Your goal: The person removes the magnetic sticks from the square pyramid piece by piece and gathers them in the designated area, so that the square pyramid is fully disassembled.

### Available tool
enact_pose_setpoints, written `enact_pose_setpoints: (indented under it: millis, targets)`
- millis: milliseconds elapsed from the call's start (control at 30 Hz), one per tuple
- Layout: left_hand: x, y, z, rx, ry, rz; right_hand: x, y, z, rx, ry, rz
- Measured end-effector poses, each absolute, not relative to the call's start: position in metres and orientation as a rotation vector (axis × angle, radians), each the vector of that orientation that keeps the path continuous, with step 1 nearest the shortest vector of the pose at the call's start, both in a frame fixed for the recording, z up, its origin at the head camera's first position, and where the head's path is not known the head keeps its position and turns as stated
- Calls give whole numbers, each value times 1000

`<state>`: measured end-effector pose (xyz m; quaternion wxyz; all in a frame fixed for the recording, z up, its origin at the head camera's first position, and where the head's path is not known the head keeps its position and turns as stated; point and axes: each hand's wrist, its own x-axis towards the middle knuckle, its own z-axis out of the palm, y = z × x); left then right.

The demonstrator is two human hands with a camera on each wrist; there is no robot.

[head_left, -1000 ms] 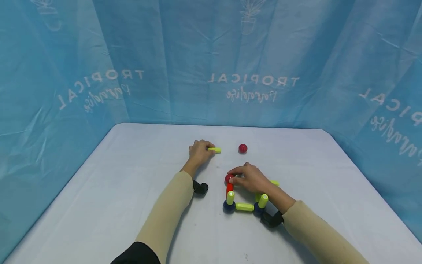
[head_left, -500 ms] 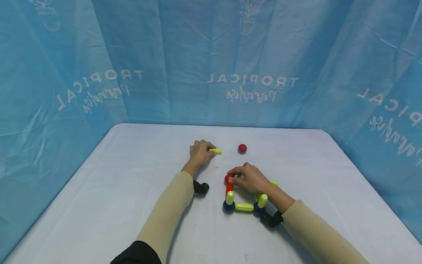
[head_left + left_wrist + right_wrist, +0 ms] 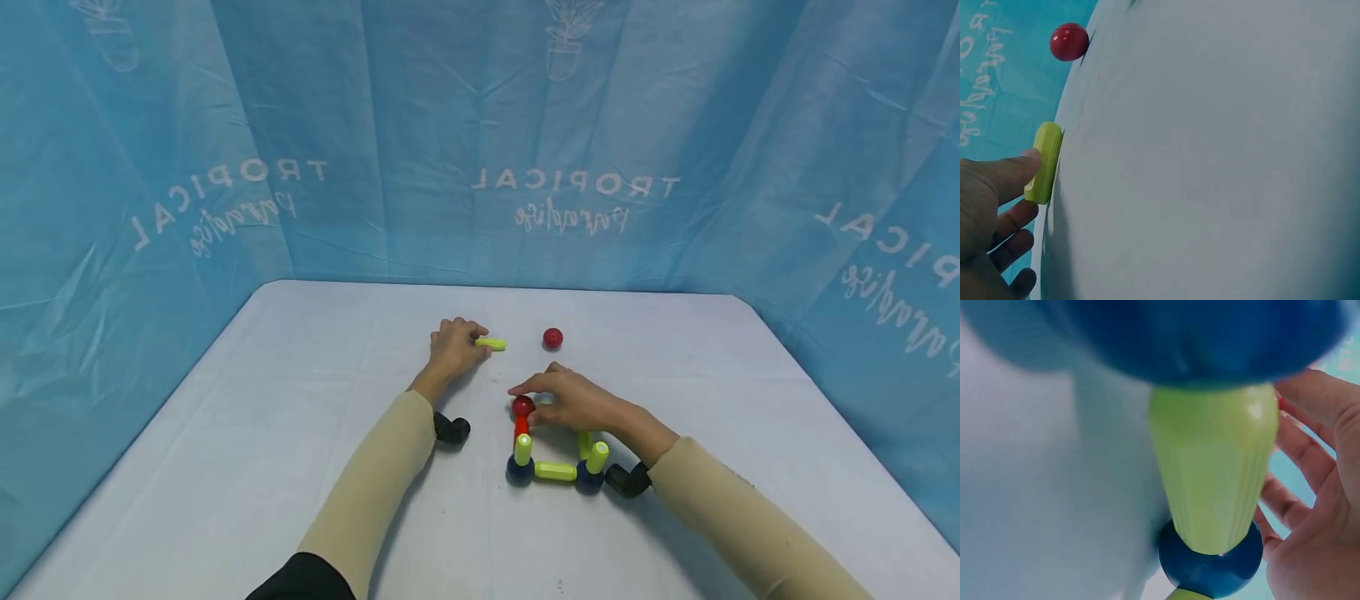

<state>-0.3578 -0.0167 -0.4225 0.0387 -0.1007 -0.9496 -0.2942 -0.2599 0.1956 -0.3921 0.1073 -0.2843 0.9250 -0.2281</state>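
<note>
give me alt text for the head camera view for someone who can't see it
A person's right hand touches a red ball at the far corner of a small frame of yellow-green rods and dark blue balls, while the left hand holds a loose yellow-green rod. Another red ball lies apart on the white table.

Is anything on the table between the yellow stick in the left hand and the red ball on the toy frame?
Nothing visible: only bare table lies between the yellow stick and the red ball.
</note>
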Motion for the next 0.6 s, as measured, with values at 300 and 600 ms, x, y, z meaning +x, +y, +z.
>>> enact_pose_setpoints:
  millis: [300, 600]
  targets:
    - [-322, -38, -416, -334, -2710, -1168, -262, 190, -386, -870, 2865, -433]
    - [-283, -54, -409, -395, -2693, -1265, -262, 193, -366, -676, 2954, 34]
